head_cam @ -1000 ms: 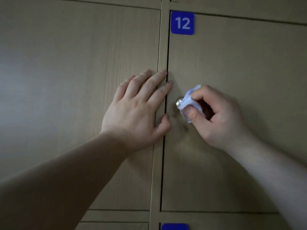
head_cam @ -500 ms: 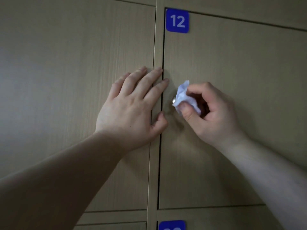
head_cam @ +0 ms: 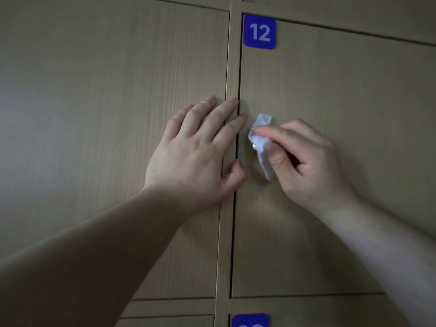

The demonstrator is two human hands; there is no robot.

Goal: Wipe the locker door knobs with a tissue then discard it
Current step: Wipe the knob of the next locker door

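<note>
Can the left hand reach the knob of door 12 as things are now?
Probably not directly: the left hand lies flat beside it, but the tissue and right hand cover the knob.

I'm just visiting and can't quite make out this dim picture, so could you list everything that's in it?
locker doors: several, light tan wood grain, filling the view; door 12 at right, another door at left
number plates: two, blue; "12" at door 12's top left corner, a second plate cut off at the bottom edge
knob: one, shiny metal, near door 12's left edge, mostly covered by the tissue
tissue: one, white, crumpled, wrapped on the knob
left hand: flat against the doors, fingers spread across the gap
right hand: pinching the tissue on the knob
</note>
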